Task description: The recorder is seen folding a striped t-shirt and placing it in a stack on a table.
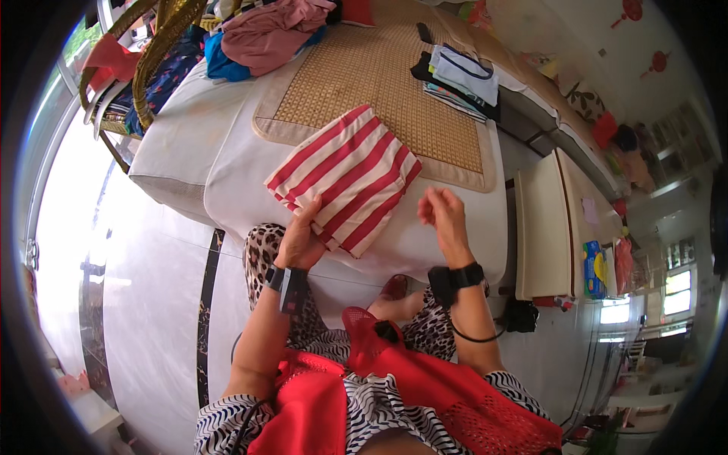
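Note:
A folded red-and-white striped cloth [347,179] lies over the front of a bed-like seat, partly on its white cover [227,170] and partly on a woven mat [352,74]. My left hand [302,236] grips the cloth's near left edge, thumb on top and the fingers hidden beneath. To the right of the cloth, my right hand [443,213] hangs apart from it with fingers curled. Nothing shows in that hand, though its palm side is partly turned away.
A stack of folded clothes [463,79] sits at the mat's far right, near a dark remote-like object [424,32]. Rumpled clothes [273,34] are heaped at the far left beside a rattan chair [142,74] with more clothing. A cream cabinet [543,227] stands to the right.

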Motion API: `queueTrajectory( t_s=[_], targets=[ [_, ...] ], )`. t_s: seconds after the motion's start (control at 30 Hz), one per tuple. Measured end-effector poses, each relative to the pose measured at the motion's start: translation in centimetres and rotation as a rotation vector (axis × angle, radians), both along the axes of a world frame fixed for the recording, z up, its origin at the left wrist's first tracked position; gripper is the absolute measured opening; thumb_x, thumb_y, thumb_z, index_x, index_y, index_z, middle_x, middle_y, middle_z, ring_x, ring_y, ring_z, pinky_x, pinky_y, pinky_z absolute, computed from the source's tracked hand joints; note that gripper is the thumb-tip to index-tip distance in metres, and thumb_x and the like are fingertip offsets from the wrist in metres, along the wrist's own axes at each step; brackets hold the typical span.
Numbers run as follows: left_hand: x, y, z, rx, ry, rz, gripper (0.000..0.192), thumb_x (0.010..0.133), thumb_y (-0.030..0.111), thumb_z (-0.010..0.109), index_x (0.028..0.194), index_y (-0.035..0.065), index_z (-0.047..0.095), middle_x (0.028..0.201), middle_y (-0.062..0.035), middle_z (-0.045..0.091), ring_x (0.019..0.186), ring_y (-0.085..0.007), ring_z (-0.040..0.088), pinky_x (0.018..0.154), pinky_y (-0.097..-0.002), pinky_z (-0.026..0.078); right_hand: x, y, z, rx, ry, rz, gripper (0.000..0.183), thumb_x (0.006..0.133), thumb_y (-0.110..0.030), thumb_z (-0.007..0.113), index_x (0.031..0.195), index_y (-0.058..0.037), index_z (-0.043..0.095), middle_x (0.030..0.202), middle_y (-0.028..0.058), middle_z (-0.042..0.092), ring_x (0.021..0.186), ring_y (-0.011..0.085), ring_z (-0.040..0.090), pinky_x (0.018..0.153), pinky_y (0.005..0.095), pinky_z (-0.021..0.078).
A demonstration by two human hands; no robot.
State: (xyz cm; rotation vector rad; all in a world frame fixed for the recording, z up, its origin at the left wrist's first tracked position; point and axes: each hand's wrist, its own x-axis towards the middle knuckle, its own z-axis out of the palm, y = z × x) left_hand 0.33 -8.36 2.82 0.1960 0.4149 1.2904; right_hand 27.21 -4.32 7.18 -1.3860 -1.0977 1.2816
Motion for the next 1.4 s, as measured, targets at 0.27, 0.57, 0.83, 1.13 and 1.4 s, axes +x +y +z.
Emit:
queueTrajectory(
  t_s=[0.27,0.57,0.83,1.13,1.4],
  targets=[
    [0.4,-0.1,1.0,-0.049,-0.016,-0.051,0.046,0.104,0.026,0.042,0.144,0.0026,0.035,0.143,-0.0171,0.047,0.128,-0.0314,0.051,0.107,-0.0495,0.044,-3.4,-0.3,-2.6,-0.069,0.157,0.126,0.045,0.095,-0.042,0.063,0.1,0.0027,0.06,0.098,0.0074,0.064,0.087,0.0151,0.064,0.08,0.0289,0.0546],
    [0.0,-0.9,0.6,-0.085,0.007,-0.031,0.048,0.104,0.027,0.044,0.144,0.0026,0.035,0.143,-0.0176,0.047,0.127,-0.0313,0.051,0.109,-0.0484,0.041,-8.0,3.5,-2.4,-0.184,0.629,-0.131,0.052,0.086,-0.036,0.074,0.126,-0.006,0.057,0.126,0.0079,0.06,0.114,0.0236,0.056,0.098,0.043,0.0456],
    [-0.7,-0.9,-1.0,-0.023,-0.072,-0.131,0.044,0.102,0.039,0.049,0.13,0.0056,0.047,0.132,-0.0138,0.055,0.125,-0.0312,0.053,0.106,-0.0464,0.042,-5.1,10.8,0.2,-0.02,0.513,-0.078,0.046,0.08,-0.014,0.077,0.122,-0.0018,0.06,0.119,0.0135,0.065,0.106,0.0275,0.063,0.094,0.0408,0.0518],
    [-1.9,-1.6,1.1,0.045,0.005,-0.16,0.049,0.103,0.039,0.045,0.131,-0.0005,0.045,0.139,-0.0186,0.05,0.126,-0.0331,0.052,0.106,-0.0423,0.043,-3.3,18.8,15.2,0.818,-0.686,-0.032,0.039,0.082,-0.021,0.075,0.111,0.0006,0.062,0.095,0.0159,0.071,0.084,0.0292,0.069,0.076,0.0388,0.0546],
    [-3.3,-0.5,-0.6,-0.029,0.026,-0.056,0.064,0.1,0.043,0.049,0.141,-0.0035,0.032,0.144,-0.0225,0.044,0.131,-0.0338,0.046,0.109,-0.0406,0.04,-7.2,6.0,3.8,0.953,-0.998,0.543,0.059,0.084,-0.02,0.07,0.136,-0.0031,0.046,0.114,0.023,0.062,0.103,0.0386,0.062,0.086,0.0429,0.052]
  ],
)
